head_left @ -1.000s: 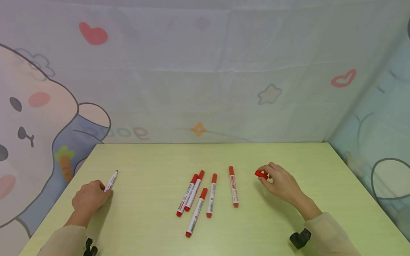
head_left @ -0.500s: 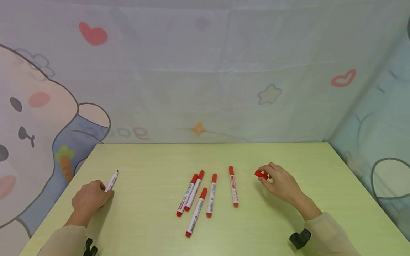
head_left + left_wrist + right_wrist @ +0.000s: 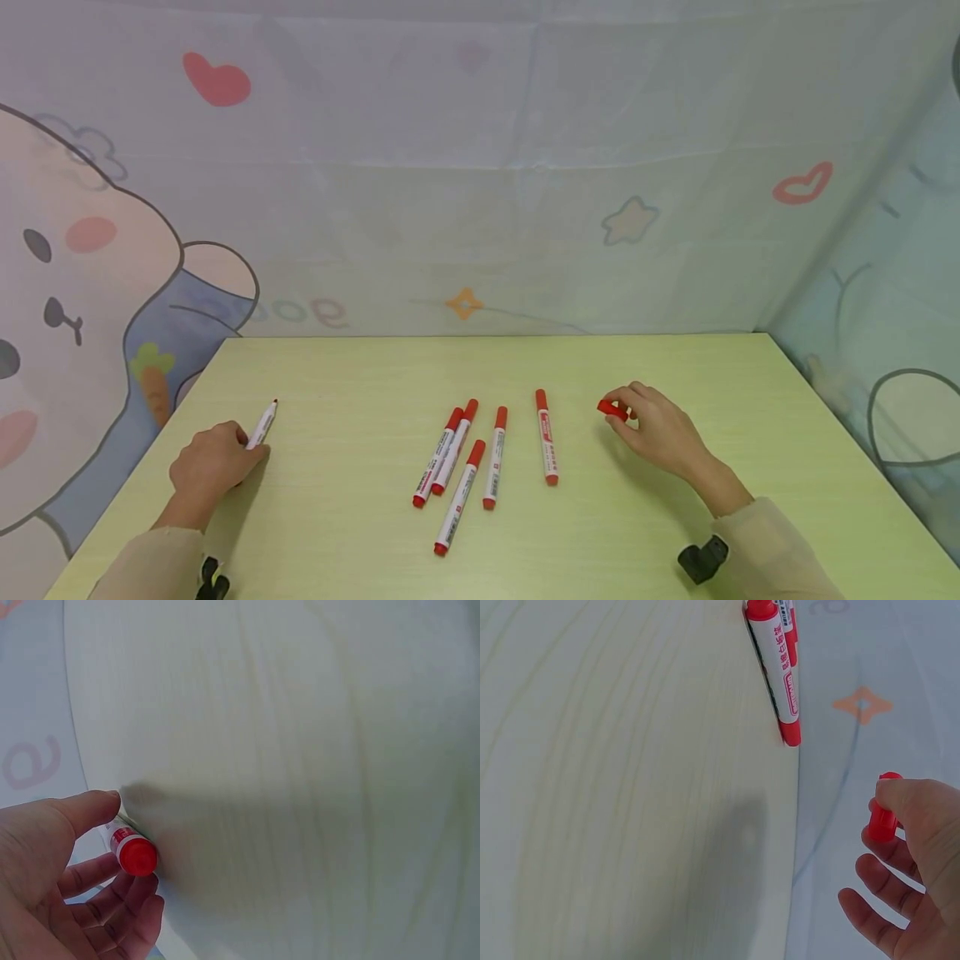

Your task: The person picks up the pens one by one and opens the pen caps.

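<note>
At the table's left side my left hand (image 3: 212,462) pinches an uncapped white marker (image 3: 262,425), its dark tip pointing away from me. The marker's red end (image 3: 138,856) shows between thumb and fingers in the left wrist view. On the right, my right hand (image 3: 658,429) pinches a red marker cap (image 3: 612,409) between thumb and fingertips, above the tabletop. In the right wrist view the cap (image 3: 883,822) stands out from the fingers, the other fingers loosely bent. Nearest to that hand lies a capped red-and-white marker (image 3: 547,437).
Several more capped markers lie mid-table: one (image 3: 496,458) on its own, one (image 3: 460,498) closer to me, and two side by side, the left one (image 3: 438,458) against its neighbour (image 3: 455,448). A printed cloth (image 3: 465,208) hangs behind the table (image 3: 360,517).
</note>
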`<state>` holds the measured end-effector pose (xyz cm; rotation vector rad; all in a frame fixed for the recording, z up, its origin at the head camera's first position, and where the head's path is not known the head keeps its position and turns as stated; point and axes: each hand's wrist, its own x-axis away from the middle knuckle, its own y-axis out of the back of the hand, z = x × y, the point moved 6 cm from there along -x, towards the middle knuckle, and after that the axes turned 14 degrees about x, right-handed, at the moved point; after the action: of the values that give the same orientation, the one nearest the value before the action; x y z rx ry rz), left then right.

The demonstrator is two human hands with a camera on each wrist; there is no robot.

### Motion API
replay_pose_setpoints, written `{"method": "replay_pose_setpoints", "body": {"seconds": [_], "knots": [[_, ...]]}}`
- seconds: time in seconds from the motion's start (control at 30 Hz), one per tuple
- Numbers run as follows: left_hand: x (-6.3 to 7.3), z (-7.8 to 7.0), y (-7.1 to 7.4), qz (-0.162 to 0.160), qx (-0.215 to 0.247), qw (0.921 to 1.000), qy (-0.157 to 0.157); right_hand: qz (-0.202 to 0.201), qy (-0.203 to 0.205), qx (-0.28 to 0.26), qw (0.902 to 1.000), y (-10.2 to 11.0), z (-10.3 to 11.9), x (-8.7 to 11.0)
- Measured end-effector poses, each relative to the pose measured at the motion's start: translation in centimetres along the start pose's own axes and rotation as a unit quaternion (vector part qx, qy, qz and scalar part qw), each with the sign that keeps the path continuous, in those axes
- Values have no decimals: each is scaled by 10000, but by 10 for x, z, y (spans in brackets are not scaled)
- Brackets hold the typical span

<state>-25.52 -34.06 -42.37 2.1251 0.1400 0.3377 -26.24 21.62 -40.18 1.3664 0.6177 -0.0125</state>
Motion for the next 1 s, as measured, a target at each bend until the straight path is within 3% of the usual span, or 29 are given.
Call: {"method": "replay_pose_setpoints", "body": {"seconds": [0.43,0.77,1.0], "knots": [[7,-4,2,135,151,9998,-32,332,-474,22,9983,-1,-10,0],[5,-2,1,148,152,9998,-5,825,-1216,-153,9890,-9,-31,5],[5,-3,3,113,177,9998,-1,995,-1373,-156,9854,-11,-42,7]]}}
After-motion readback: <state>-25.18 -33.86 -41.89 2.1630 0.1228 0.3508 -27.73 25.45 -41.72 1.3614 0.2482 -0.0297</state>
